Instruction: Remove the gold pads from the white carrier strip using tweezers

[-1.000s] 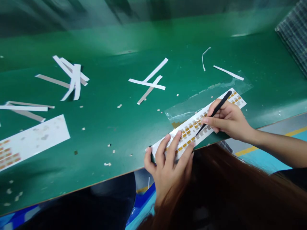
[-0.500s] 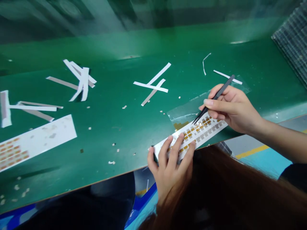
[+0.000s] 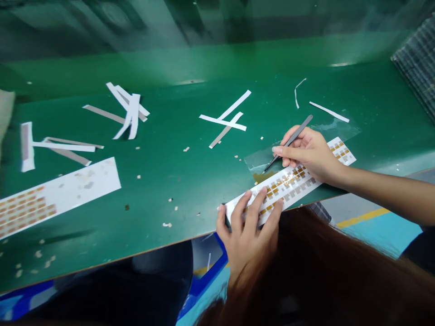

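My left hand (image 3: 249, 235) lies with its fingers spread across a white backing strip (image 3: 292, 188) that carries rows of small amber and grey squares. Its thumb rests near the strip's lower end. My right hand (image 3: 309, 151) pinches slim grey tweezers (image 3: 288, 144), with the hand's heel just above the strip. The tweezer tips sit off the strip, over a sheet of clear plastic film (image 3: 272, 156) and close to an amber patch (image 3: 260, 177). Part of the strip is hidden under both hands.
A green mat-topped bench (image 3: 163, 181) holds several white and grey peeled strips (image 3: 131, 113), small paper scraps, and a second squared strip (image 3: 57, 192) at left. Loose hair (image 3: 306, 271) hangs across the lower right. A plaid cloth (image 3: 416, 63) lies at upper right.
My right hand has slid left along the strip, and the tweezer tips have moved off it onto the film. The strip lies flatter in view. My left hand stays on it.
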### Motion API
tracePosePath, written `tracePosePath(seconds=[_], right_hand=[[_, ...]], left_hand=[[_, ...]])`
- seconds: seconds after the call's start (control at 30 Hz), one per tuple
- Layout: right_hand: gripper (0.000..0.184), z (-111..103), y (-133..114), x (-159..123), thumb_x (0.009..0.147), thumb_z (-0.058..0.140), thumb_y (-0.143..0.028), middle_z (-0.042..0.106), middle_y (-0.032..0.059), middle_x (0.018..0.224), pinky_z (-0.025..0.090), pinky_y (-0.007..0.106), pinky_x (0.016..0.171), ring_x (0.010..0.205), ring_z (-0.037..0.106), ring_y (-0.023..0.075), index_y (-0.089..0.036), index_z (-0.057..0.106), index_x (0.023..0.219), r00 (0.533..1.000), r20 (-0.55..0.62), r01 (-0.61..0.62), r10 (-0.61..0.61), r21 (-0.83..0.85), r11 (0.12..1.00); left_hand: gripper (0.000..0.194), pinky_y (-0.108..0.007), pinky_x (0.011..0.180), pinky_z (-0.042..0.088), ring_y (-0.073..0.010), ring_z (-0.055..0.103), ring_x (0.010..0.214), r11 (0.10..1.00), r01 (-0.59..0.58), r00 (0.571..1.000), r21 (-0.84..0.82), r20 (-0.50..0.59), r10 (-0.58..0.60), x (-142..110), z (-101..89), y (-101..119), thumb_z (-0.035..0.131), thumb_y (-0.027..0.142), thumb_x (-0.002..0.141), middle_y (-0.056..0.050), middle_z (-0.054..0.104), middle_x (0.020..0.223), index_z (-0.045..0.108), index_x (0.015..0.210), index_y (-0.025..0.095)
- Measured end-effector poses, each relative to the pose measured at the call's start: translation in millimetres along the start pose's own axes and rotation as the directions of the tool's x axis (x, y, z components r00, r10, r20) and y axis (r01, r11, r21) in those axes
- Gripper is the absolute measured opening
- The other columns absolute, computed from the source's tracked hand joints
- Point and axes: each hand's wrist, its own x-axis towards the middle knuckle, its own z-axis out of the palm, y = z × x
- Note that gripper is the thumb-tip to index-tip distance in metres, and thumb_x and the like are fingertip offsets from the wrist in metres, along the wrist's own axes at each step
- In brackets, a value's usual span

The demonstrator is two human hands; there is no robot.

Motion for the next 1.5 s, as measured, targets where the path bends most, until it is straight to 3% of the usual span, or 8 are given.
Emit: tracePosePath(seconds=[0.23,1.07,1.23,1.4,1.5], right_hand=[[0.034,-1,1,0,0.058,0.081,-0.029,0.062,-0.0023,0.058,0.041,0.016,0.04,0.045,0.053,0.0058,-0.016,0.054,0.074,0.999,-0.026,-0.021,0.021,-0.007,1.0],[0.031,1,2,1,0.062,0.079,-0.028,0.058,-0.0029,0.052,0.034,0.016,0.035,0.041,0.049,0.0045,-0.015,0.053,0.074,1.0,-0.015,-0.009,0.009,-0.023,1.0],[0.034,3,2,2,0.06,0.08,-0.03,0.06,-0.0013,0.056,0.032,0.017,0.034,0.042,0.047,0.0036,-0.015,0.052,0.072,1.0,-0.021,0.001,-0.001,0.005,1.0],[0.038,4,-5,5,0.056,0.083,-0.028,0.062,0.0012,0.058,0.023,0.017,0.031,0.039,0.042,0.0021,-0.015,0.051,0.069,0.996,-0.057,-0.063,0.068,0.092,0.994],[0.034,-1,-15,-5,0.059,0.081,-0.026,0.063,0.001,0.059,0.022,0.017,0.032,0.038,0.041,0.0015,-0.015,0.05,0.07,0.998,-0.067,-0.007,0.017,0.137,0.991]], left_hand=[[0.021,-0.052,0.102,0.021,-0.024,0.05,0.115,0.996,0.08,0.997,-0.036,-0.003,-0.08,0,3.7,3,0.066,0.025,0.075,-0.003,0.06,0.123,0.063,0.094,0.032],[0.027,-0.054,0.1,0.022,-0.0261,0.048,0.114,1.0,0.015,1.0,-0.016,0.026,-0.015,-1,2.3,-1,0.069,0.026,0.072,-0.005,0.059,0.125,0.062,0.098,0.032],[0.027,-0.055,0.099,0.023,-0.0263,0.048,0.114,0.999,0.029,0.999,-0.016,0.035,-0.029,0,1.9,1,0.068,0.025,0.073,-0.005,0.058,0.125,0.062,0.098,0.032],[0.027,-0.056,0.1,0.022,-0.0266,0.048,0.115,0.999,0.027,0.999,-0.02,0.035,-0.026,-2,2.2,1,0.068,0.025,0.073,-0.005,0.058,0.125,0.062,0.098,0.032],[0.028,-0.055,0.1,0.022,-0.0267,0.048,0.115,1.0,0.017,0.999,-0.007,0.03,-0.016,-4,3.4,-1,0.068,0.025,0.073,-0.005,0.058,0.125,0.062,0.099,0.032]])
